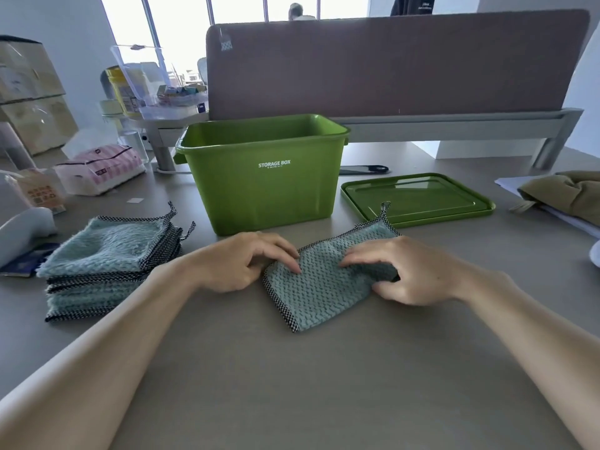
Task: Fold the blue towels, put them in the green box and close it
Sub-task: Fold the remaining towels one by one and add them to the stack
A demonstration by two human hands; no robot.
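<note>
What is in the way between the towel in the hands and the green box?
Nothing visible. The towel lies on the table right in front of the green box, with bare table between them. The box is open on top, and its lid lies flat on the table to the box's right.

Folded blue towel [319, 287] at frame centre, waffle weave, black-white checked trim, hanging loop at its upper right corner; lies flat on the desk, tilted, looks folded in half. Stack of blue towels [110, 258] at left centre, fluffy side up, same checked trim, loops sticking out at upper right; count unclear, maybe five or six. Green box [264, 177] just above centre, upright, open, white "STORAGE BOX" print on front; inside not visible. Green lid [418, 198] lies flat right of the box, close beside it, just beyond the towel's loop.
</note>
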